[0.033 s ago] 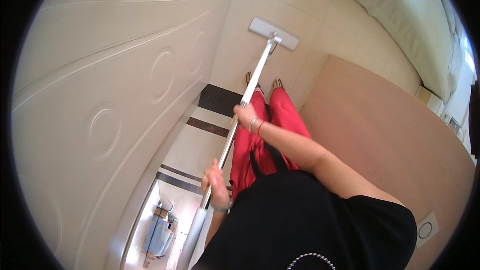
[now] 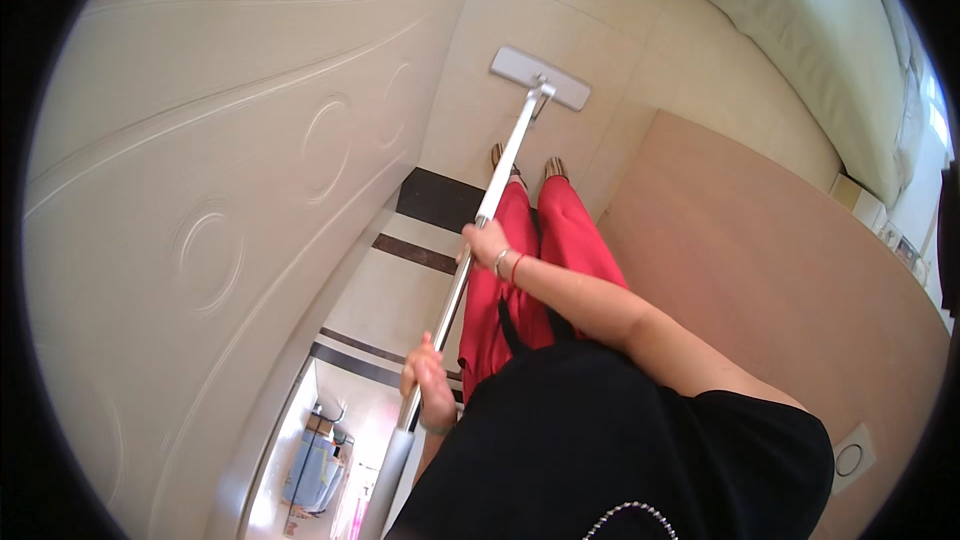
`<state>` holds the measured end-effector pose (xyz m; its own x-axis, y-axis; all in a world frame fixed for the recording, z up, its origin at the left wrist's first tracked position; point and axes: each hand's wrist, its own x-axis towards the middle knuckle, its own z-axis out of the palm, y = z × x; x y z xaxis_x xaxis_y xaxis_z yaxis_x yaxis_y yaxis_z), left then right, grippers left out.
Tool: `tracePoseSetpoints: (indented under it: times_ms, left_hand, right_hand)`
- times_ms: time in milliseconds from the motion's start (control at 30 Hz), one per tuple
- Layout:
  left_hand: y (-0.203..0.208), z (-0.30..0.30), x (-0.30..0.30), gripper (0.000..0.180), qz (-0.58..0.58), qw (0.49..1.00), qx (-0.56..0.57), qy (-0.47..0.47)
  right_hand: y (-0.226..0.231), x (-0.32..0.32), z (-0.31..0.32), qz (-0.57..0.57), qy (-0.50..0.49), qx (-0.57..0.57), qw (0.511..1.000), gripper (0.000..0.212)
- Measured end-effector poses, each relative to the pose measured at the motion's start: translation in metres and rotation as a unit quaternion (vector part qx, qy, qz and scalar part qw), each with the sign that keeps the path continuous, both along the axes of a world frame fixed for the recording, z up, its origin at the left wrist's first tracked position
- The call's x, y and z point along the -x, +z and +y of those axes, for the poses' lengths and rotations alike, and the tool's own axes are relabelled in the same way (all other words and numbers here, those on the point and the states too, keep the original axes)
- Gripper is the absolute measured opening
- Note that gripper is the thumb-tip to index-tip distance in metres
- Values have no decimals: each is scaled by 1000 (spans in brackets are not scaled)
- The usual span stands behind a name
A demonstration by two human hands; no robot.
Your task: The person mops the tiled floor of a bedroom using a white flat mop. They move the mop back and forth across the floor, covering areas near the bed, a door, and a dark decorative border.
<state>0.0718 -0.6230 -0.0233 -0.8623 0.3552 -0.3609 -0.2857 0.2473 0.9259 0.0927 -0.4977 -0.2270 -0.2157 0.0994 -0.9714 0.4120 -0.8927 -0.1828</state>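
Note:
A flat mop runs slantwise through the view, its white rectangular head [image 2: 541, 78] lying on the tiled floor ahead of my feet. From that head a white and silver pole [image 2: 455, 298] comes back toward me, ending in a thick grey grip [image 2: 388, 480] at the lower left. My right hand [image 2: 486, 244] is closed around the pole just below its white section. Lower down, my left hand [image 2: 430, 383] wraps the silver part just above the grey grip, thumb side up; some of its fingers are hidden behind the pole.
Close on my left stands a cream door [image 2: 250, 190] with raised curves. To the right is a brown panel [image 2: 760, 260] with a round-centred wall plate [image 2: 852, 459]. Pale draped fabric [image 2: 800, 50] hangs at the upper right. Dark stripes [image 2: 440, 200] cross the floor behind my feet.
The mop head has slid slightly toward me and to the left. My right hand has come back a little with the pole, and my left hand has shifted slightly.

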Motion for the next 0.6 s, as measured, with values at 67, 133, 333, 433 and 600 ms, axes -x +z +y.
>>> tracePoseSetpoints:
  times_ms: [67, 133, 333, 433, 600]
  left_hand:
    - [13, -21, -7, 26, 35, 998, -4, -44]
    - [14, -16, -11, 27, 49, 998, -2, -31]
    - [-43, 36, 25, 33, 21, 996, -51, -74]
    - [-76, 96, 34, 27, -16, 992, -61, -107]
    - [-97, 143, 44, 22, 4, 982, -166, -94]
  right_hand:
    - [23, -4, -12, -5, 29, 34, 999, 13]
    - [21, -5, -16, -11, 41, 29, 999, 16]
    - [-18, 22, 62, 9, -42, -14, 999, 18]
    - [-72, 24, 140, -15, -4, -140, 990, 17]
    - [-85, 34, 194, -10, -3, -142, 990, 18]
